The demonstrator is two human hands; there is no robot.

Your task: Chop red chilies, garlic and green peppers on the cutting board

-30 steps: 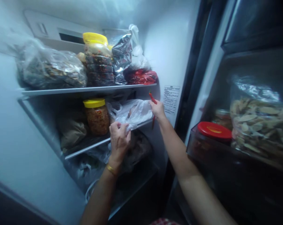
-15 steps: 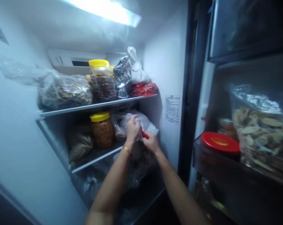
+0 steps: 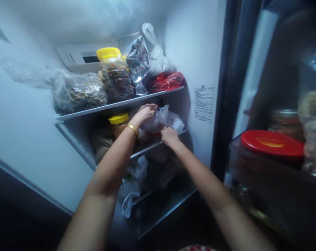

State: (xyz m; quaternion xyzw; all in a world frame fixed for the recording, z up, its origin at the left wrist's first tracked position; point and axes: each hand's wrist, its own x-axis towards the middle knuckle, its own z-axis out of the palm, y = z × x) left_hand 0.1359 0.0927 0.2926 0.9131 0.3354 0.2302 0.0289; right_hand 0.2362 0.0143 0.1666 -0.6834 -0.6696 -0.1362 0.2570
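Note:
Both my hands reach into an open fridge at its second shelf [image 3: 158, 146]. My left hand [image 3: 145, 113], with a gold bangle at the wrist, lies curled over the top of a thin clear plastic bag [image 3: 170, 120] on that shelf. My right hand [image 3: 168, 135] presses against the bag's lower front, fingers closed into the plastic. A trace of red shows inside the bag, just above my right hand. The red chili that my right hand held is not plainly visible. A yellow-lidded jar [image 3: 118, 122] stands just left of the bag, partly hidden by my left wrist.
The top shelf [image 3: 100, 108] carries a large clear bag of dried food [image 3: 78, 91], a yellow-lidded jar [image 3: 114, 75], a foil bag [image 3: 138, 62], a white bag and a red bag [image 3: 165, 81]. More bags sit below. The door rack at right holds a red-lidded container [image 3: 271, 143].
My right hand brought the red chili from the shelf edge down to the bag. Both hands have since closed onto the bag, my left now on top of it. The camera view shifted.

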